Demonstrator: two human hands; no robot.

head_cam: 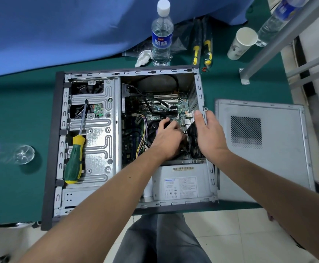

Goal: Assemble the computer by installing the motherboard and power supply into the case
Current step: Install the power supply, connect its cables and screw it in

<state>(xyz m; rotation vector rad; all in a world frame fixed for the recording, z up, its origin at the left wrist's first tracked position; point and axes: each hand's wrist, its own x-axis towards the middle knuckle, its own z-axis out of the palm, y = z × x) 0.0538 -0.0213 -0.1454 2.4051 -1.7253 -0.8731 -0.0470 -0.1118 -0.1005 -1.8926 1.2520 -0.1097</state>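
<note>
An open grey computer case (90,130) lies flat on the green table. The green motherboard (155,109) sits inside it, with cables over it. A grey power supply (179,186) occupies the near right corner of the case. My left hand (167,139) reaches down onto the black CPU cooler area with fingers curled; what they hold is hidden. My right hand (209,133) rests on the case's right wall, thumb inside against a black fan (193,141), fingers outside the wall.
A green and yellow screwdriver (75,154) lies on the drive cage. The grey side panel (261,147) lies right of the case. A water bottle (162,35), a paper cup (242,43), two more screwdrivers (202,48) and blue cloth sit behind. A fallen bottle (6,151) lies left.
</note>
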